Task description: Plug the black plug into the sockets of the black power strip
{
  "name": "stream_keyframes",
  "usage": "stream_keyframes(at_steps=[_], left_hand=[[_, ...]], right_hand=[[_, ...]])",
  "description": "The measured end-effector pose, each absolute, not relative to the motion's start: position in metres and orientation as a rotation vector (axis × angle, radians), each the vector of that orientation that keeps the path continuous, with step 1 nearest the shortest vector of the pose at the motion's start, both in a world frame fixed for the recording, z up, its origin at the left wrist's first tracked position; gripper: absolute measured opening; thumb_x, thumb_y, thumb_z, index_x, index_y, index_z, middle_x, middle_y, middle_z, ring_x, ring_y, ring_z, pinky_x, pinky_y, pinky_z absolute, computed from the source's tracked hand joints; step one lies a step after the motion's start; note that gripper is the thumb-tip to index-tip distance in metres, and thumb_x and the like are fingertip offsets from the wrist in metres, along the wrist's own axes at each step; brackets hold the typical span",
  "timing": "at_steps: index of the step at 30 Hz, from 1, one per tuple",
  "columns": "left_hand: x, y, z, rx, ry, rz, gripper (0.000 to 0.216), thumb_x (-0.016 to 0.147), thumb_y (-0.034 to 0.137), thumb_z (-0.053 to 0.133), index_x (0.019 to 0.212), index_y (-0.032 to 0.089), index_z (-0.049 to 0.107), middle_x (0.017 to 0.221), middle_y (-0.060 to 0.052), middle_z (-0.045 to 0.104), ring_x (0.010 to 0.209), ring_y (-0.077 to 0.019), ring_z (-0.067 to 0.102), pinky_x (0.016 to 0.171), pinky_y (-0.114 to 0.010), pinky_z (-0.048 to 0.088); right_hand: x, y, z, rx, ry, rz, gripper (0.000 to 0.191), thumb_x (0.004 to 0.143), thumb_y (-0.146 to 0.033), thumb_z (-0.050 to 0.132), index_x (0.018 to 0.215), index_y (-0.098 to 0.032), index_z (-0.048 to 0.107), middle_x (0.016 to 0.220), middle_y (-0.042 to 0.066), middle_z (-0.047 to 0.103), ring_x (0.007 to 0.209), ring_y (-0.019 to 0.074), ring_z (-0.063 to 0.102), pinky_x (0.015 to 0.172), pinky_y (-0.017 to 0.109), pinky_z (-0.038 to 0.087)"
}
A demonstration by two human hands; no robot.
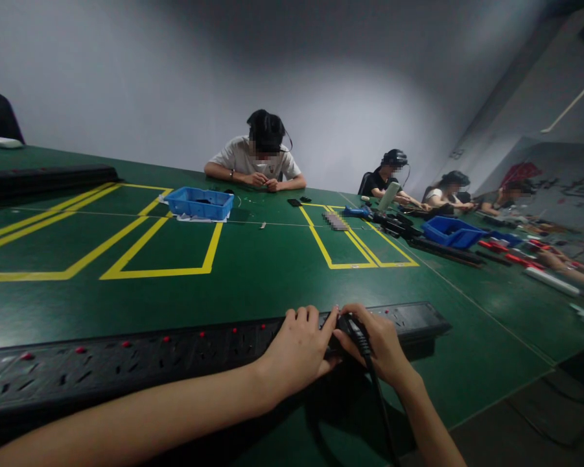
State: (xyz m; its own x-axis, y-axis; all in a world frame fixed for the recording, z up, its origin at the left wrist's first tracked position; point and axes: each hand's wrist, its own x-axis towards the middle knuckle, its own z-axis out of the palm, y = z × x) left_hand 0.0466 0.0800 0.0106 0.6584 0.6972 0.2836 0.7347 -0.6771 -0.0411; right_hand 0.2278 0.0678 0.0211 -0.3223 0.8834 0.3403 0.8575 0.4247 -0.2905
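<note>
A long black power strip point(126, 363) with red switches lies across the near edge of the green table point(253, 279). My left hand point(299, 350) rests on top of the strip, fingers curled over it and pressing down. My right hand point(376, 347) is closed on a black plug point(352, 324) at the strip's right part, and its black cable point(376, 395) runs back over my wrist toward me. The two hands touch at the fingertips.
Yellow tape marks rectangles on the table. A blue bin point(200, 203) stands far across, in front of a seated person point(260, 159). More people sit at the far right with another blue bin point(450, 231), tools and red-handled items. A second black strip point(48, 176) lies far left.
</note>
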Motion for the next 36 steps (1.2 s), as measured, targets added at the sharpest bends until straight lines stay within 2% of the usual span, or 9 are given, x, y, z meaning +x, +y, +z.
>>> stream_keyframes(at_steps=[36], left_hand=[[0.0481, 0.0798, 0.011, -2.749, -1.202, -0.377, 0.069, 0.083, 0.053, 0.044, 0.139, 0.018, 0.026, 0.101, -0.014, 0.055, 0.089, -0.0293, 0.052, 0.074, -0.04, 0.041]], right_hand=[[0.229, 0.0674, 0.0195, -1.453, -2.239, 0.072, 0.024, 0.086, -0.038, 0.05, 0.102, -0.021, 0.047, 0.078, 0.002, 0.062, 0.067, 0.0159, 0.059, 0.061, 0.024, 0.039]])
